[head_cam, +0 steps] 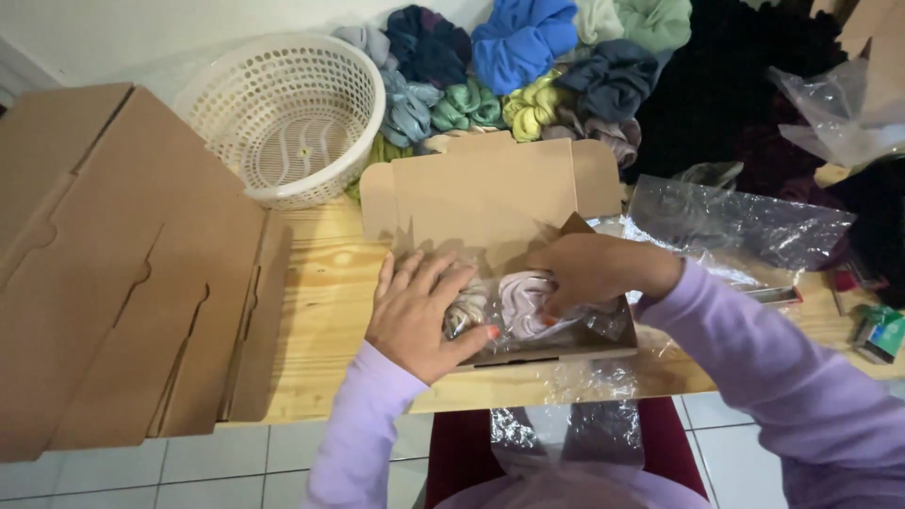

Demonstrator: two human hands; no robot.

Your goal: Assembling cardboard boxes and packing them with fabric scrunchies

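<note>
**Both hands pressing bagged scrunchies into a cardboard box**

Nearest you, loose clear plastic wrap (566,429) hangs over the front edge of the wooden bench (325,302), above your lap. Just past it sits the open cardboard mailer box (490,193), lid flap standing up at the back.

Your left hand (419,316) lies flat, fingers spread, palm down on the left half of the box contents; it presses rather than closes around anything. Your right hand (584,269) is curled, fingertips pinching the plastic-wrapped scrunchies (518,302) inside the box. Those scrunchies are pale lilac and beige, tucked in the box's front part between both hands.

To the left, a stack of flat unfolded cardboard boxes (123,273) covers the bench's left end, overhanging the front edge. Right of the box, more crumpled clear plastic bags (735,221) lie spread out. At the far right edge is a small green packet (881,332).

Further back, a white perforated plastic basket (283,118) stands left of the box lid. Behind the lid, a pile of scrunchies (523,71) in blue, green, yellow and grey; dark fabric (754,94) to its right.
</note>
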